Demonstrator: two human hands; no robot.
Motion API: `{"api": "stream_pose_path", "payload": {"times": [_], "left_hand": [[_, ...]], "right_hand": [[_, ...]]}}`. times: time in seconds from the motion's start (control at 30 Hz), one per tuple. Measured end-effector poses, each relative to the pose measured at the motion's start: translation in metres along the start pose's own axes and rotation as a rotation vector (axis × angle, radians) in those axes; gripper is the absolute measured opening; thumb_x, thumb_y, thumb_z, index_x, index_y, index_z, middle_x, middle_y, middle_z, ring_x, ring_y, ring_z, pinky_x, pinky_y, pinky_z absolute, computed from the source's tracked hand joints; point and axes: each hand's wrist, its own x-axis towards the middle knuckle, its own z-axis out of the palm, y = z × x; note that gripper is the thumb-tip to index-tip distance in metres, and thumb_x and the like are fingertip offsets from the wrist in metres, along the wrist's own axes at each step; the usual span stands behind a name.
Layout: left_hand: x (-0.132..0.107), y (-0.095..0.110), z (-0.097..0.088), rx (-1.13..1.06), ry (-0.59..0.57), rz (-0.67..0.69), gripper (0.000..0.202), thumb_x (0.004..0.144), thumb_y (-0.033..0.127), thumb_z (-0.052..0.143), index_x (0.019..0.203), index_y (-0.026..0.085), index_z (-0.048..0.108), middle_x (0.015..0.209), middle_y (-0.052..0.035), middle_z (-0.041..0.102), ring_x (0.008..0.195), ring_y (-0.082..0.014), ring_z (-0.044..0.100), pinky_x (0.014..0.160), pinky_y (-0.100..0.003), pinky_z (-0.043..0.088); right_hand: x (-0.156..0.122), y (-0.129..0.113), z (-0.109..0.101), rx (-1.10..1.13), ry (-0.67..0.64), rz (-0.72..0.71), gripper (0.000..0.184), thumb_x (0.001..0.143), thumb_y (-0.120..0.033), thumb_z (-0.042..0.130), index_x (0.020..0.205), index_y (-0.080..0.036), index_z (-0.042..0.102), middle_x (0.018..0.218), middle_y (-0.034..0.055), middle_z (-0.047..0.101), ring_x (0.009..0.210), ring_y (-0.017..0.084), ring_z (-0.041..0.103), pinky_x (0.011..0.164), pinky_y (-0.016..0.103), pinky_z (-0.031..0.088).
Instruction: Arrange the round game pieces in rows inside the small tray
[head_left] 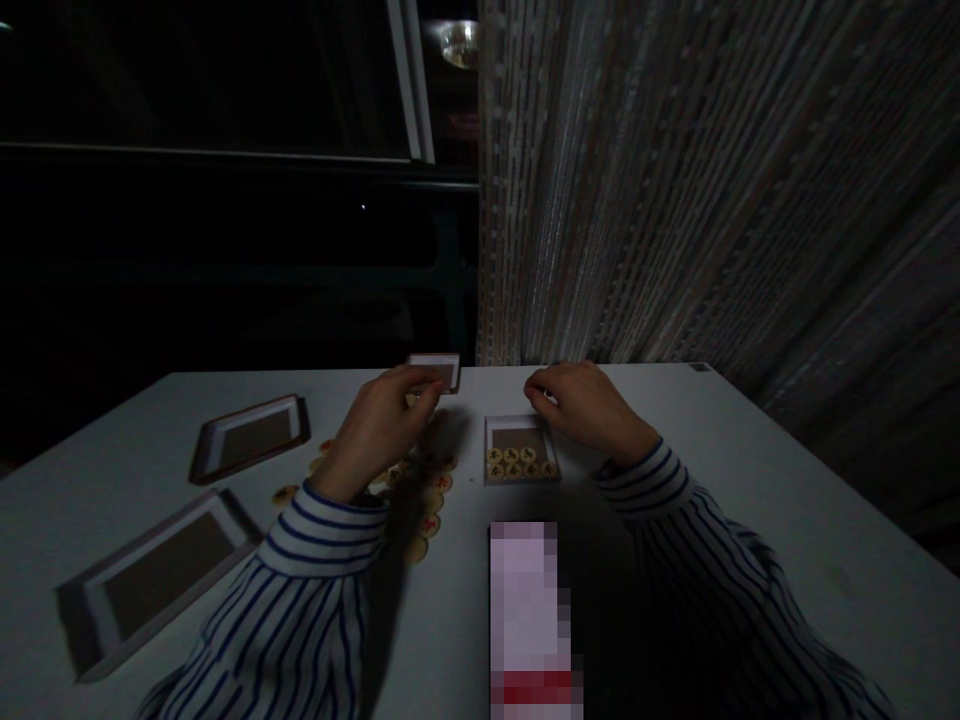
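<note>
My left hand (388, 428) is over a loose spread of round Chinese chess pieces (431, 503), thumb and fingers pressed together in a pinch. Whatever may be between those fingertips is too dark to make out. Some pieces carry red characters, others dark ones; my hand and wrist hide part of the spread. My right hand (589, 405) hovers just right of a small shallow box (519, 437), its fingers curled in toward the thumb. I cannot make out what they hold, if anything. Inside that box, several pieces with dark characters lie in two rows along the near side.
Two shallow open trays, one brown-edged (251, 438) and one pale (161, 585), lie at the left. A smaller tray (442, 370) sits at the table's far edge. A blurred-out upright rectangle (525, 600) is near the front. A strand curtain (637, 180) hangs behind the white table (810, 560).
</note>
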Motion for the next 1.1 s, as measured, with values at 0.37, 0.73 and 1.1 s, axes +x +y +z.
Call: {"api": "stream_pose_path", "payload": {"times": [0.37,0.73,1.1], "left_hand": [[-0.034,-0.034,-0.008,-0.006,0.243,-0.231,0.032,0.079,0.041,0.047,0.092,0.017,0.065,0.09,-0.0044,0.068,0.082,-0.0177,0.061,0.078,-0.027,0.047],[-0.064,-0.057,-0.002,-0.045,0.407,-0.329,0.031,0.08,0.039,0.047,0.088,0.014,0.064,0.085,-0.0054,0.067,0.078,-0.0161,0.06,0.075,-0.027,0.047],[-0.07,-0.065,0.004,-0.037,0.341,-0.287,0.03,0.083,0.038,0.043,0.089,0.016,0.064,0.088,-0.0059,0.067,0.083,-0.0169,0.061,0.076,-0.028,0.047]], "right_hand": [[0.0,-0.007,-0.001,0.002,0.074,0.035,0.031,0.089,-0.028,0.035,0.089,-0.016,0.064,0.087,0.006,0.067,0.083,0.018,0.058,0.071,0.029,0.033],[0.001,-0.011,0.01,0.054,0.197,0.022,0.028,0.088,-0.028,0.038,0.093,-0.017,0.063,0.084,0.0043,0.068,0.08,0.018,0.06,0.072,0.029,0.036],[0.006,-0.018,0.011,0.182,0.262,0.021,0.027,0.087,-0.031,0.043,0.098,-0.016,0.064,0.088,0.0046,0.067,0.08,0.016,0.06,0.075,0.028,0.041]]}}
